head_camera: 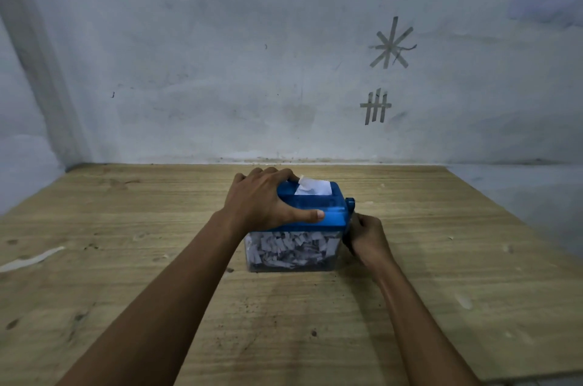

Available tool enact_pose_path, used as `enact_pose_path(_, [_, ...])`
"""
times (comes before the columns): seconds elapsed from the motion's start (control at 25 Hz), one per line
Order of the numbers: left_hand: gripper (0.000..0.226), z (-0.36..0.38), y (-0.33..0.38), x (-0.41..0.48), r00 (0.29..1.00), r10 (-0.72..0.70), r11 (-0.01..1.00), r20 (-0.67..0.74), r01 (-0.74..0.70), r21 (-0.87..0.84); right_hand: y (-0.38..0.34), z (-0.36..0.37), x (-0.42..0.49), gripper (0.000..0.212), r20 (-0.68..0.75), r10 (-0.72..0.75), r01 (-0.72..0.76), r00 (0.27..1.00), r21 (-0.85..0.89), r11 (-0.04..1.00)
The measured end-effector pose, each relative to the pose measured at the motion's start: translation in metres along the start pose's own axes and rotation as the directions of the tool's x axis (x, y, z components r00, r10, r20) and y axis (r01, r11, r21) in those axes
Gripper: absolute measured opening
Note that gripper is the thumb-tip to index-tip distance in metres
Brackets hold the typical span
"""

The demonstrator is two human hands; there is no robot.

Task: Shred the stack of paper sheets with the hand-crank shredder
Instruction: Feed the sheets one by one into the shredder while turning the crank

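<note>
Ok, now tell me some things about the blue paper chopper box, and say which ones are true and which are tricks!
1. The left hand holds the blue top of the shredder. True.
2. The clear bin under the blue top is empty. False: it is packed with paper shreds.
3. The right hand grips the crank on the shredder's right side. True.
4. No paper is in the slot. False: a white sheet sticks up out of the top.
5. The shredder stands on a glass table. False: it stands on a wooden table.
</note>
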State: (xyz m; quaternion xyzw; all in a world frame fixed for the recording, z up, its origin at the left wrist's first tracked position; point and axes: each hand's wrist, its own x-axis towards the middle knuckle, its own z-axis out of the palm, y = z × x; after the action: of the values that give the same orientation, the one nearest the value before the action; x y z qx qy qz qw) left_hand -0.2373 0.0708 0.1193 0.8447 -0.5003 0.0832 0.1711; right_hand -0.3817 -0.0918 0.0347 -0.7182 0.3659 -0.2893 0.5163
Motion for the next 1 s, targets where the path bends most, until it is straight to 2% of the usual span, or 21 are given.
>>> enact_pose_path(0.16, [0.099, 0.002, 0.0, 0.001, 1.0, -0.021, 1.0, 0.014, 0.021, 0.004, 0.0, -0.032, -0.039, 0.047, 0.107, -0.161, 0.174, 0.981, -0.118, 0.978])
enact_pose_path(0.24, [0.096, 0.001, 0.001, 0.001, 1.0, -0.012, 1.0, 0.017, 0.012, 0.009, -0.012, -0.051, -0.053, 0.038, 0.196, -0.229, 0.269, 0.953, -0.209, 0.94])
enact_pose_path(0.32, [0.094, -0.001, 0.001, 0.002, 1.0, 0.0, 1.0, 0.018, 0.0, 0.003, -0.021, -0.065, -0.061, 0.016, 0.243, -0.301, 0.353, 0.922, -0.211, 0.911])
enact_pose_path(0.36, [0.093, -0.001, 0.001, 0.003, 1.0, 0.007, 1.0, 0.02, -0.007, -0.001, -0.026, -0.069, -0.061, 0.003, 0.239, -0.329, 0.374, 0.913, -0.175, 0.911])
enact_pose_path(0.48, [0.088, -0.002, 0.001, 0.005, 0.998, 0.034, 0.999, 0.059, -0.035, 0.013, -0.038, -0.075, -0.055, 0.017, 0.159, -0.461, 0.475, 0.873, -0.063, 0.878])
enact_pose_path(0.64, [0.092, -0.004, -0.001, 0.004, 0.994, 0.043, 0.999, 0.1, -0.044, 0.014, -0.057, -0.075, -0.033, 0.012, 0.17, -0.589, 0.607, 0.79, -0.089, 0.789])
enact_pose_path(0.72, [0.1, -0.004, -0.002, 0.003, 0.993, 0.054, 0.998, 0.105, -0.055, 0.005, -0.067, -0.07, -0.022, 0.018, 0.16, -0.581, 0.596, 0.798, -0.066, 0.8])
enact_pose_path(0.84, [0.103, -0.003, -0.004, 0.001, 0.994, 0.072, 0.997, 0.085, -0.071, -0.016, -0.08, -0.054, -0.001, 0.038, 0.156, -0.501, 0.502, 0.851, 0.035, 0.864])
enact_pose_path(0.92, [0.101, -0.004, -0.005, 0.003, 0.994, 0.076, 0.997, 0.076, -0.075, -0.015, -0.081, -0.045, 0.019, 0.048, 0.213, -0.39, 0.376, 0.896, 0.105, 0.921])
enact_pose_path(1.0, [0.101, -0.003, -0.005, 0.004, 0.995, 0.074, 0.997, 0.068, -0.073, -0.011, -0.069, -0.038, 0.037, 0.049, 0.246, -0.223, 0.209, 0.943, 0.081, 0.975])
